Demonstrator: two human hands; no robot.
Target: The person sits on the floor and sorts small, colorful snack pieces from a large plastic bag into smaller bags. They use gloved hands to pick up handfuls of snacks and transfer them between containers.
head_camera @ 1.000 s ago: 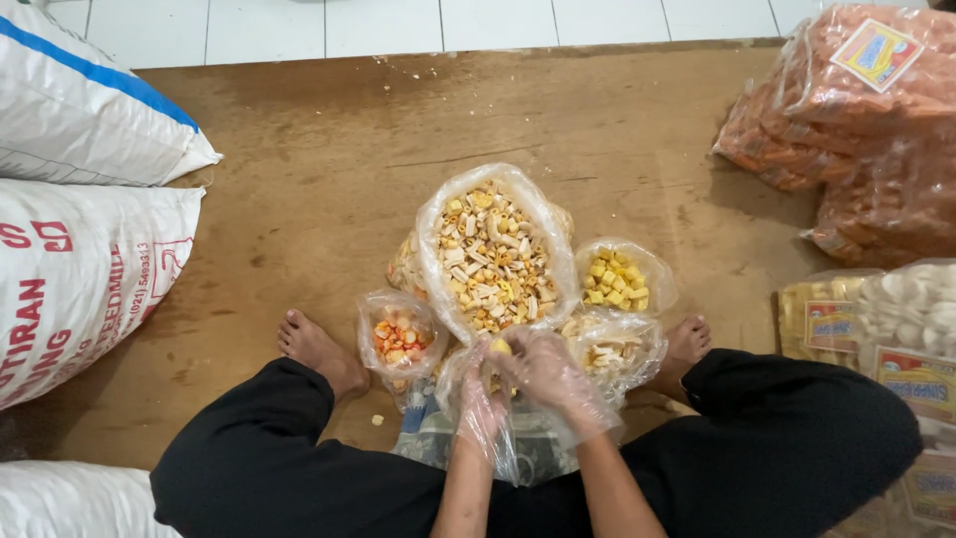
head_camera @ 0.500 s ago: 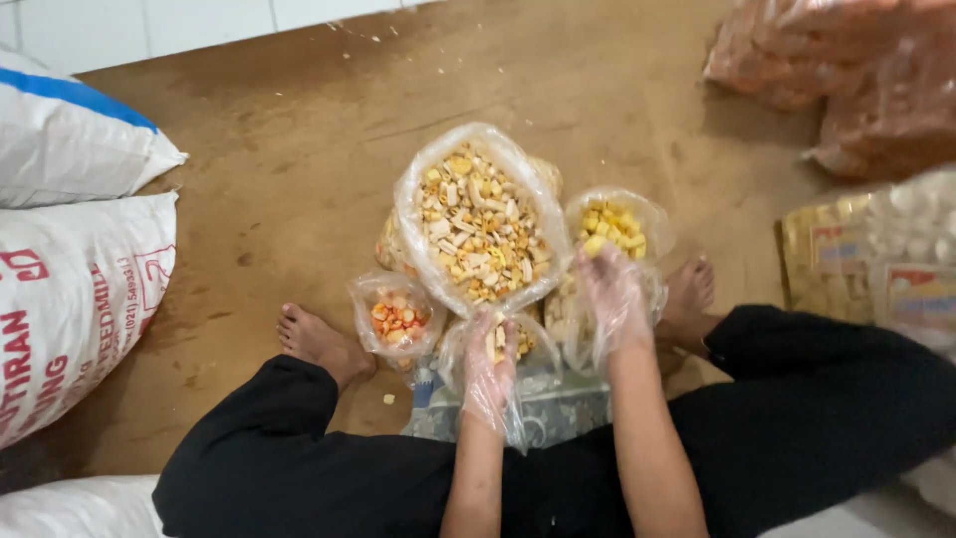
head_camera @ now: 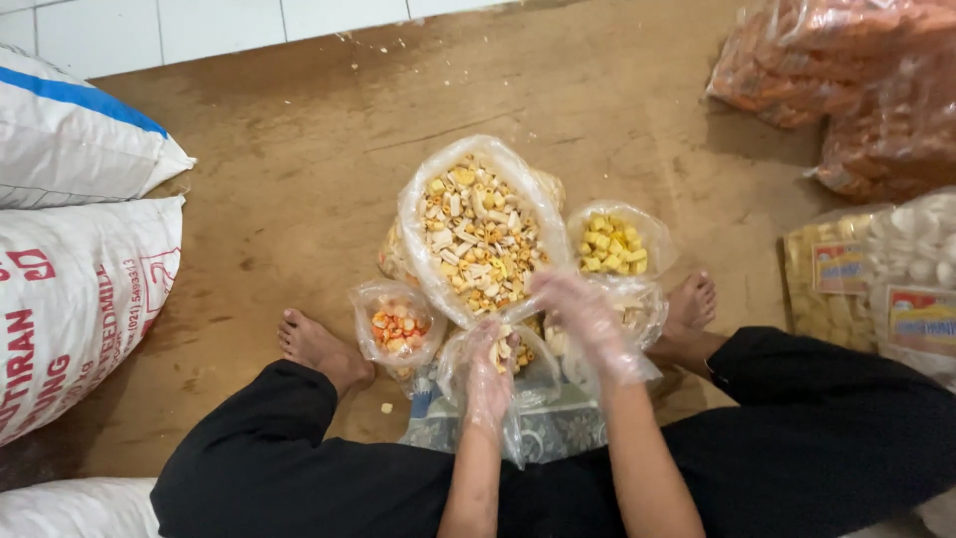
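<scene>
From where I'm watching, the nearest stuff is at the bottom centre of the frame: the left hand [head_camera: 488, 384], wrapped in a thin plastic glove, has its fingers curled around the mouth of a small clear bag [head_camera: 503, 364] with a few snack pieces in it, sitting on a patterned cloth [head_camera: 553, 428] between the crossed legs. Just right of it, the right hand [head_camera: 588, 319], also gloved, has its fingers bent down into another clear bag [head_camera: 622, 309]; I can't tell if it's actually pinching anything. A bit further up, lower-middle left, there's a little bag of orange bits [head_camera: 398, 327]. Centre frame is the big open bag of mixed pieces [head_camera: 478, 234], with a bag of yellow cubes [head_camera: 615, 244] touching its right side. Far upper right are orange snack packs [head_camera: 856, 90], far left white sacks [head_camera: 70, 249].
</scene>
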